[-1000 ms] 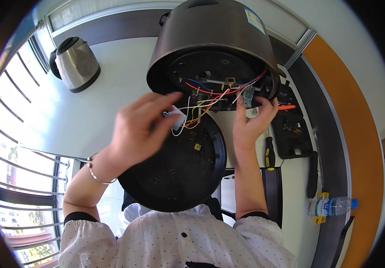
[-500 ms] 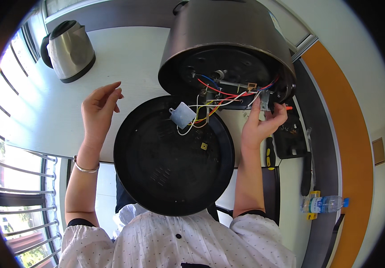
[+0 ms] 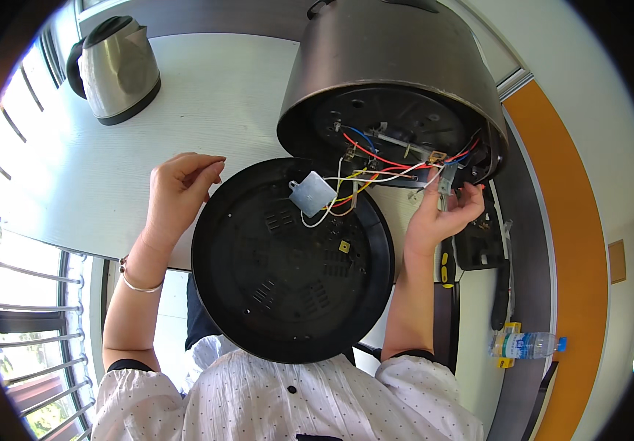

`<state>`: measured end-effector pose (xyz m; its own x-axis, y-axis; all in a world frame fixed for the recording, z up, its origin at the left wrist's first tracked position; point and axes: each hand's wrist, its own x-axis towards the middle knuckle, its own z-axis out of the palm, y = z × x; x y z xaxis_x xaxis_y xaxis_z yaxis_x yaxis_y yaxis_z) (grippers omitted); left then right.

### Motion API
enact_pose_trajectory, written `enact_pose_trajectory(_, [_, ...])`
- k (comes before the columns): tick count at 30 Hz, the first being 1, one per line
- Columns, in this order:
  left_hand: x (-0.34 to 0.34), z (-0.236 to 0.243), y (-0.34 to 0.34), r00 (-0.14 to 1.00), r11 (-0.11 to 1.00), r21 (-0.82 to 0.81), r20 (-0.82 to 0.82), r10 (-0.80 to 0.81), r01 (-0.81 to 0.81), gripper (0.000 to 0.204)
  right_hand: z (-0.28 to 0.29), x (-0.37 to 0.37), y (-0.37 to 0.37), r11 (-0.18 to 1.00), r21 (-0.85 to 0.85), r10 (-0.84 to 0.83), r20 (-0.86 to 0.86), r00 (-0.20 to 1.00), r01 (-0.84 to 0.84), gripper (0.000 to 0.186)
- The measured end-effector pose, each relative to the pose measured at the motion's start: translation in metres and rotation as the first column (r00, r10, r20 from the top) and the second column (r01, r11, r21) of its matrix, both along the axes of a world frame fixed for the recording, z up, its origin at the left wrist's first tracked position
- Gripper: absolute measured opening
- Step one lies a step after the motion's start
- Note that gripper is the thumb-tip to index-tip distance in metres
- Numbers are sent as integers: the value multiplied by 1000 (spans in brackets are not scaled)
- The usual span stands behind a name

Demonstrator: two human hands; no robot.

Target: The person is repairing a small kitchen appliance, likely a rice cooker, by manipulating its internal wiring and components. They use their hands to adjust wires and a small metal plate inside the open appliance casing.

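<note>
A large dark-grey cooker body [image 3: 398, 55] lies on its side, its open underside facing me. Red, blue, white and yellow wires [image 3: 387, 167] run from it to a square silver metal box [image 3: 312, 194] on a round black base cover [image 3: 287, 272], which rests in front of me. My right hand [image 3: 446, 213] is at the cooker's lower rim, fingers closed around a greyish plate-like part [image 3: 446, 178] among the wires. My left hand [image 3: 184, 187] hovers by the cover's left edge, thumb and fingers pinched together; whether anything small is between them is hidden.
A steel kettle [image 3: 118, 70] stands at the far left of the white table [image 3: 207, 95]. On the right are a black tool case [image 3: 477, 246], a yellow-and-black handle [image 3: 446, 264] and a water bottle [image 3: 526, 345] lying on its side. A small yellowish square piece [image 3: 344, 247] sits in the cover.
My left hand has come right, closer to the cover, and its fingers have drawn together. My right hand stays at the same part. The whole view has shifted somewhat.
</note>
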<state>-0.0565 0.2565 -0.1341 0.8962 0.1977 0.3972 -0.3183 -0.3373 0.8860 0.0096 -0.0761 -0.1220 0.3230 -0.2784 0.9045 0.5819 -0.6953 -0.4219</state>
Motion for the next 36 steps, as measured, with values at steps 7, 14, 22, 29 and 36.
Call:
enact_pose_trajectory(7, [-1,0,-1,999,1000,5,29,18,-18,10,-4,0,-4,994,100,57,-28,998,-53,47])
enact_pose_trajectory(14, [-22,38,-34,960,996,31,265,-87,82,20,0,-1,-4,998,44,42,6,999,-42,40])
enact_pose_trajectory(22, [-1,89,-120,713,689,-457,-152,-684,563,38,2,-3,-2,991,75,112,6,994,-112,39])
enact_pose_trajectory(29, [17,84,-136,729,680,-533,-158,-666,504,45,5,-7,-4,993,67,100,-49,994,-97,38])
enact_pose_trajectory(36, [15,85,-147,688,621,-597,-154,-710,508,44,4,-7,-4,985,100,142,-38,989,-137,40])
